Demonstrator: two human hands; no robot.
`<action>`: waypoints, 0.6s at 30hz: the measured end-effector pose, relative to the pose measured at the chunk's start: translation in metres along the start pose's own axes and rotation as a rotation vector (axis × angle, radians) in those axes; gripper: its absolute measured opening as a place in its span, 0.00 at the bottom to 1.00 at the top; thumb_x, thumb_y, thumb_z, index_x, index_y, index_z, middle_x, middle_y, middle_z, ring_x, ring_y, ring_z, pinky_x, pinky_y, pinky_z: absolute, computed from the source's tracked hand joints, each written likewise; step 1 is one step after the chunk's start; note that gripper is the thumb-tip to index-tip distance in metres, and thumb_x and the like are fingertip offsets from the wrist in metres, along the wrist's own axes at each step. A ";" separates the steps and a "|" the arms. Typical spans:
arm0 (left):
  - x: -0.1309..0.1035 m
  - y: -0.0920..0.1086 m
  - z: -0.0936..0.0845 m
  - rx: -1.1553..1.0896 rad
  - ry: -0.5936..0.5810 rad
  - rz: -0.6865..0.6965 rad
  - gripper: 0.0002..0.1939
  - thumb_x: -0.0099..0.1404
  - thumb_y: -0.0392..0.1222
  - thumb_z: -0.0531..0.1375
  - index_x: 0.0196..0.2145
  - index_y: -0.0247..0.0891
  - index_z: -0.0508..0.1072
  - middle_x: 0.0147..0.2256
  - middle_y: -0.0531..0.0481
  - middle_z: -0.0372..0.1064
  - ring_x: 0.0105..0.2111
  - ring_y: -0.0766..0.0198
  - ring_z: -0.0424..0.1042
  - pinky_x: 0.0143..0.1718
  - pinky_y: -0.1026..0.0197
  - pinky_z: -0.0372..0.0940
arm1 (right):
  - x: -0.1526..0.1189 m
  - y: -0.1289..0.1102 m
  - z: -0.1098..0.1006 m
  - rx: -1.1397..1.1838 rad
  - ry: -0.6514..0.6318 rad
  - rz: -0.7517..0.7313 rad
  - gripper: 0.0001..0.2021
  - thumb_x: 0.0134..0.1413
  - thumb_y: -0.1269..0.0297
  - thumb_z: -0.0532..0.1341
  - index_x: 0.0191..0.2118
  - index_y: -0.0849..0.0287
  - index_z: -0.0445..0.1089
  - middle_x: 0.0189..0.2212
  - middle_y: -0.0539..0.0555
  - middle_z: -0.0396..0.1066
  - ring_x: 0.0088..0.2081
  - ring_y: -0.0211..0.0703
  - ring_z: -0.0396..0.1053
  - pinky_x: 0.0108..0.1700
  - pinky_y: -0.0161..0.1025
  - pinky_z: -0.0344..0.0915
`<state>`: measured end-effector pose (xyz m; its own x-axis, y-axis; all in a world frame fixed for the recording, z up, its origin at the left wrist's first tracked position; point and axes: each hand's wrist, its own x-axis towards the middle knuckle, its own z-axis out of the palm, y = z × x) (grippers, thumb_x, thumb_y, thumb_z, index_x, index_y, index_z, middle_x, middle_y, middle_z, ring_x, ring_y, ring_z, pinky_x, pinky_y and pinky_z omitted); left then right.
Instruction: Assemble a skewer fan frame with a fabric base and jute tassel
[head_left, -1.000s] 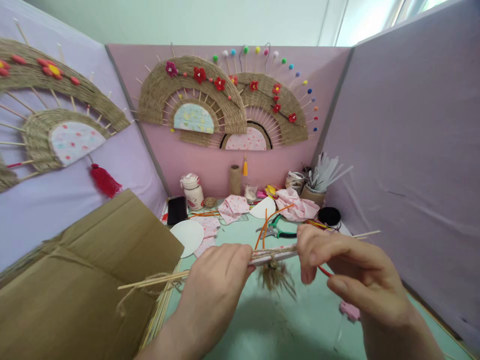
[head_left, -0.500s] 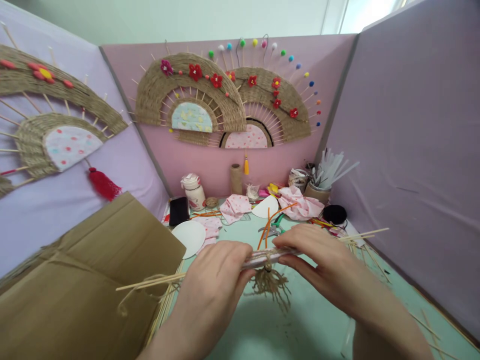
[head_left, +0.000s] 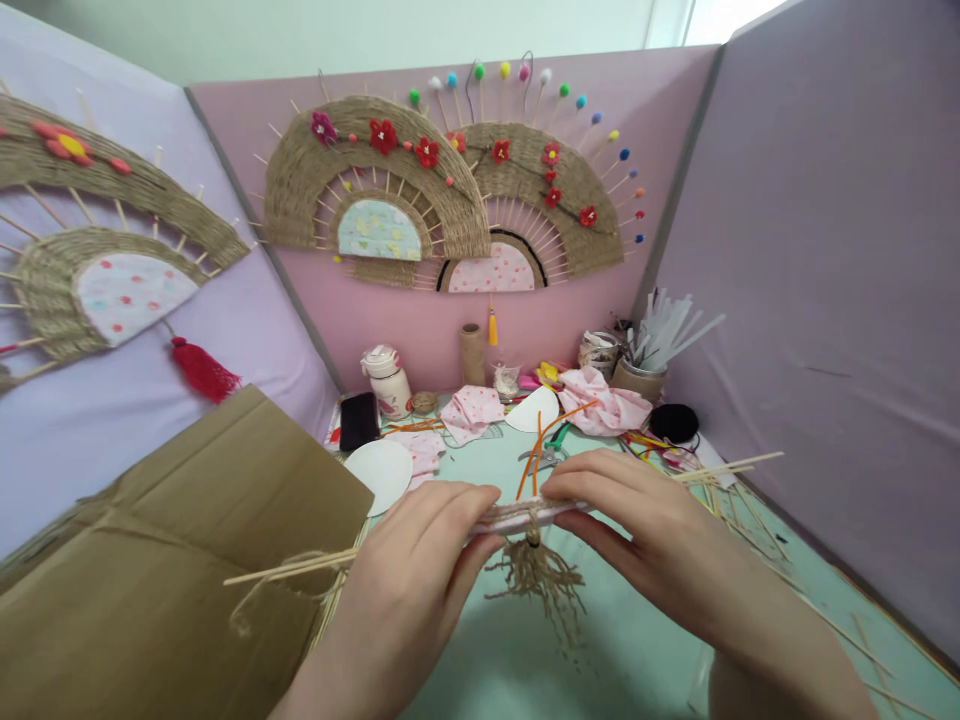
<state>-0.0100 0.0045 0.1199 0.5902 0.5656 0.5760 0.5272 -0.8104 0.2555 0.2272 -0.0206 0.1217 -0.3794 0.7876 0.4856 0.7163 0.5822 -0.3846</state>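
Between my two hands is a woven fan piece (head_left: 517, 514), seen edge-on, with a white cloth-like lower edge and twine along the top. My left hand (head_left: 427, 560) pinches its left part, thumb below and fingers above. My right hand (head_left: 637, 530) grips the right part in the same way. A frayed twine tassel (head_left: 534, 570) hangs from the middle. Thin wooden sticks (head_left: 289, 568) jut out past my left hand with a loose strand of twine, and more sticks show beyond my right hand. Two orange strips (head_left: 530, 460) rise behind the piece.
Cardboard (head_left: 172, 540) covers the left side. Green-handled pliers (head_left: 551, 450), pink cloth (head_left: 600, 402), a white disc (head_left: 380, 475), a phone (head_left: 359, 421) and a bottle (head_left: 386, 382) lie or stand behind. Loose sticks (head_left: 855, 630) lie at right. Finished fans (head_left: 375, 140) hang on the panels.
My left hand has shifted slightly left along the piece, its fingers flatter on the top. The piece stays held in both hands, and the view has tilted a little.
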 end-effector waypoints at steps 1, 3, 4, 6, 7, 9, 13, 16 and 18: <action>0.000 0.000 0.000 0.009 -0.006 -0.006 0.13 0.70 0.35 0.58 0.51 0.40 0.65 0.44 0.49 0.71 0.44 0.63 0.70 0.47 0.61 0.65 | 0.000 -0.001 0.000 0.006 0.000 -0.006 0.06 0.68 0.66 0.55 0.47 0.51 0.66 0.43 0.50 0.71 0.45 0.42 0.67 0.45 0.42 0.64; 0.000 -0.001 0.000 0.027 -0.016 -0.010 0.13 0.70 0.35 0.57 0.51 0.40 0.66 0.44 0.48 0.71 0.45 0.63 0.70 0.47 0.61 0.65 | 0.001 -0.002 0.000 0.016 0.001 -0.018 0.07 0.68 0.67 0.55 0.47 0.51 0.66 0.44 0.50 0.70 0.46 0.42 0.67 0.46 0.42 0.64; 0.000 -0.001 0.000 0.038 -0.014 -0.005 0.12 0.70 0.34 0.57 0.51 0.40 0.66 0.44 0.48 0.71 0.45 0.63 0.70 0.47 0.61 0.65 | 0.001 -0.003 0.000 0.020 0.000 -0.021 0.07 0.68 0.68 0.54 0.47 0.50 0.66 0.45 0.51 0.70 0.47 0.42 0.67 0.47 0.42 0.65; 0.000 0.000 0.001 0.062 0.006 0.015 0.11 0.70 0.33 0.57 0.50 0.39 0.67 0.44 0.48 0.70 0.45 0.63 0.70 0.47 0.61 0.65 | 0.001 -0.003 0.000 0.027 -0.003 -0.027 0.08 0.68 0.69 0.54 0.47 0.51 0.66 0.46 0.51 0.69 0.48 0.42 0.67 0.47 0.41 0.65; 0.000 0.000 0.002 0.072 0.019 0.025 0.11 0.70 0.33 0.57 0.49 0.39 0.67 0.44 0.47 0.70 0.45 0.62 0.70 0.47 0.61 0.65 | 0.001 -0.003 0.000 0.029 -0.004 -0.029 0.08 0.68 0.69 0.54 0.47 0.51 0.66 0.46 0.51 0.69 0.48 0.42 0.67 0.48 0.41 0.65; 0.001 0.000 0.002 0.083 0.034 0.035 0.11 0.69 0.33 0.57 0.49 0.38 0.67 0.43 0.47 0.70 0.44 0.62 0.69 0.46 0.60 0.66 | 0.001 -0.003 0.000 0.030 -0.004 -0.037 0.08 0.68 0.70 0.54 0.47 0.51 0.66 0.45 0.51 0.70 0.48 0.42 0.67 0.48 0.42 0.65; 0.001 0.001 0.001 0.083 0.014 0.005 0.09 0.70 0.34 0.57 0.47 0.38 0.68 0.42 0.47 0.69 0.41 0.62 0.69 0.43 0.60 0.67 | 0.003 -0.002 0.000 0.032 -0.006 -0.041 0.09 0.67 0.70 0.54 0.47 0.52 0.67 0.44 0.52 0.70 0.47 0.42 0.68 0.47 0.42 0.66; 0.001 0.003 -0.001 0.082 -0.039 -0.019 0.08 0.70 0.35 0.55 0.46 0.40 0.70 0.41 0.48 0.69 0.40 0.62 0.69 0.41 0.60 0.67 | 0.004 -0.003 0.000 0.034 -0.011 -0.040 0.09 0.67 0.70 0.54 0.46 0.52 0.69 0.44 0.53 0.71 0.46 0.43 0.68 0.45 0.41 0.67; 0.001 0.004 -0.002 0.073 -0.081 -0.057 0.08 0.70 0.35 0.55 0.46 0.42 0.71 0.41 0.48 0.69 0.40 0.62 0.69 0.40 0.60 0.67 | 0.004 -0.004 -0.001 0.029 -0.015 -0.046 0.10 0.67 0.70 0.54 0.46 0.53 0.69 0.44 0.53 0.71 0.46 0.43 0.69 0.45 0.41 0.68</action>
<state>-0.0083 0.0015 0.1229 0.6036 0.6236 0.4968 0.6029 -0.7647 0.2274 0.2238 -0.0199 0.1258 -0.4203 0.7626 0.4917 0.6810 0.6232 -0.3845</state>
